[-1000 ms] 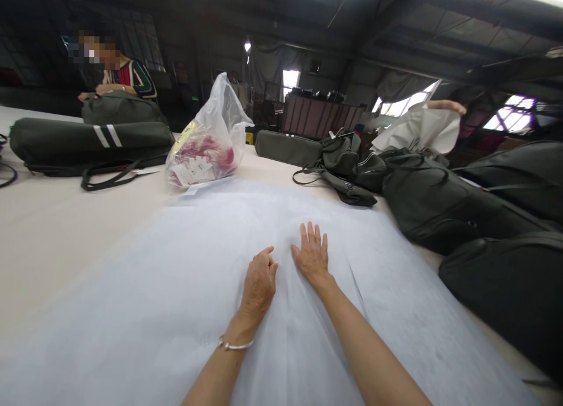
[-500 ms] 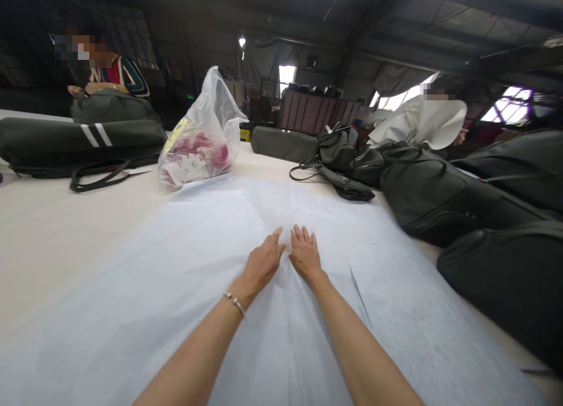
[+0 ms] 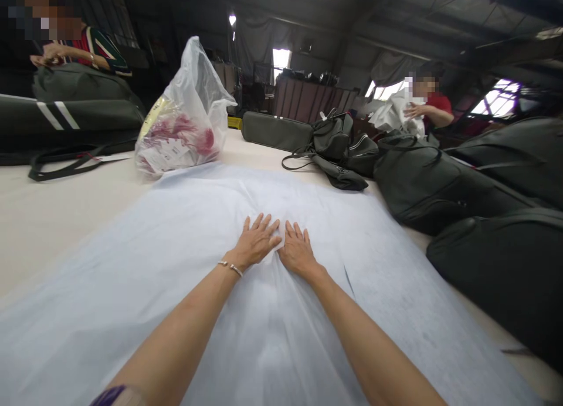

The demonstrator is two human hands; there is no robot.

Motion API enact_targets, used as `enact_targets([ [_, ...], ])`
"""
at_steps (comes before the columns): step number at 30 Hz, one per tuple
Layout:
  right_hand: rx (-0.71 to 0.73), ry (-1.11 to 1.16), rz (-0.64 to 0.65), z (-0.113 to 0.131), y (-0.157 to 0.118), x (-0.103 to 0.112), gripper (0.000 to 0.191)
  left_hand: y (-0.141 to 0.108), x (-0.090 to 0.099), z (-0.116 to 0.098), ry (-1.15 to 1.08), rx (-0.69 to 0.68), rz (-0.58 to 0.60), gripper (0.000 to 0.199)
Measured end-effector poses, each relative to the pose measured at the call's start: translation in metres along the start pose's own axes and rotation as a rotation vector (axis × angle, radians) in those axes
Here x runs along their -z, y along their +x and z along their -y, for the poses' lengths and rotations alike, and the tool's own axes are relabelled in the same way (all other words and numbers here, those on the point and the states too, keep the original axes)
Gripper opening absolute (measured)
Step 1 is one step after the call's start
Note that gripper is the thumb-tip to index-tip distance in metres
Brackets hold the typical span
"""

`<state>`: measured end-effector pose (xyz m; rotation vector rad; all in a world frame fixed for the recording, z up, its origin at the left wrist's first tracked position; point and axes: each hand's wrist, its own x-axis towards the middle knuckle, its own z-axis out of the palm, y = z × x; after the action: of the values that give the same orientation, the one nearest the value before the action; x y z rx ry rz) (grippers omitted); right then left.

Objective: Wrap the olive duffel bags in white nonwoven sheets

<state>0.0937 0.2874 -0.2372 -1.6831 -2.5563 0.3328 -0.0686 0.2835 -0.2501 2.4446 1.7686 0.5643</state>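
A large pale bluish-white sheet (image 3: pixel 185 265), thin and creased, lies spread over the table in front of me. On its middle rests my left hand (image 3: pixel 257 239), palm down with the fingers spread. My right hand (image 3: pixel 298 250) lies flat close beside it, fingers stretched forward. Folds in the sheet run from between the two hands back toward me. A short dark slit or line (image 3: pixel 349 280) shows in the sheet to the right of my right forearm.
At the sheet's far left edge stands a clear plastic bag (image 3: pixel 185 133) with pinkish-red contents. Dark green bags (image 3: pixel 444 180) line the right side, and another dark bag (image 3: pixel 97 121) lies at left. Two co-workers stand beyond, one handling white material (image 3: pixel 393 112).
My left hand has flattened and spread its fingers, shifting slightly left. The right hand stays flat. The co-worker at right has lowered the white material. The view has shifted a little.
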Motion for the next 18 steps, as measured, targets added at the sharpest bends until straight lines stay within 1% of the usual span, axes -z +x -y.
enact_targets([
  [2,0.008,-0.009,-0.004,0.000,-0.018,-0.002,0.061,-0.019,-0.004,-0.005,0.020,0.019,-0.003,0.050],
  [5,-0.025,-0.036,-0.095,0.003,-0.046,-0.011,0.057,-0.049,-0.008,-0.018,0.074,0.078,-0.036,0.058],
  [8,-0.075,-0.043,-0.174,0.007,-0.062,-0.021,0.056,-0.068,-0.006,-0.028,0.103,0.119,-0.038,0.063],
  [11,-0.086,-0.034,-0.212,0.009,-0.066,-0.026,0.055,-0.073,-0.003,-0.032,0.112,0.118,-0.030,0.062],
  [14,-0.076,-0.018,-0.234,0.009,-0.064,-0.027,0.055,-0.073,-0.001,-0.031,0.131,0.073,-0.043,0.060],
  [18,-0.049,0.007,-0.201,0.003,-0.055,-0.022,0.056,-0.075,0.000,-0.031,0.148,0.027,-0.057,0.059],
])
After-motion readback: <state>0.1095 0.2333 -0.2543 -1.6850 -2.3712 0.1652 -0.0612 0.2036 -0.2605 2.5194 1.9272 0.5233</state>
